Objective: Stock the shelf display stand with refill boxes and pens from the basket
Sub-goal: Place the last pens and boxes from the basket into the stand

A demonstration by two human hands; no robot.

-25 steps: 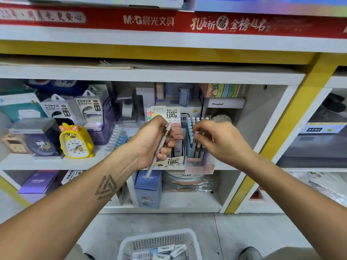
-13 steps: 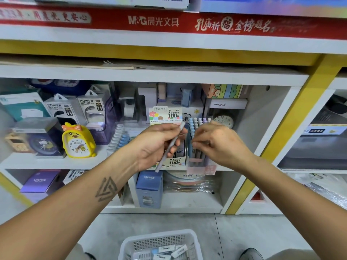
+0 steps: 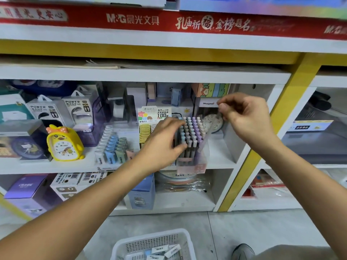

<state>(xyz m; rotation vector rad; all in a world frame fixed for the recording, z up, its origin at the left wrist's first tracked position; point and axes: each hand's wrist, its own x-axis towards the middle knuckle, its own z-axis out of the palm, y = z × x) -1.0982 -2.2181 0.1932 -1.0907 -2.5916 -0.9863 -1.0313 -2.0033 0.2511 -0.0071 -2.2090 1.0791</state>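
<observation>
A clear display stand (image 3: 193, 166) full of upright pastel pens (image 3: 191, 132) sits at the front edge of the middle shelf. My left hand (image 3: 163, 141) holds the stand's left side, fingers over the pen tops and thumb lower down. My right hand (image 3: 246, 117) is raised to the right of the stand and pinches the top of a grey pen (image 3: 210, 134), which slants down toward the stand's right side and is blurred. On the floor below, a white basket (image 3: 131, 243) holds several small white refill boxes (image 3: 165, 249).
A refill card display (image 3: 154, 113) with yellow boxes stands just left of the pens. Further left are pastel erasers (image 3: 112, 147), a yellow chick clock (image 3: 63, 145) and power bank boxes (image 3: 47, 109). A yellow post (image 3: 277, 128) bounds the shelf bay on the right.
The grey pen went from my left hand to my right, which rose up and to the right with it. My left hand moved onto the pen stand.
</observation>
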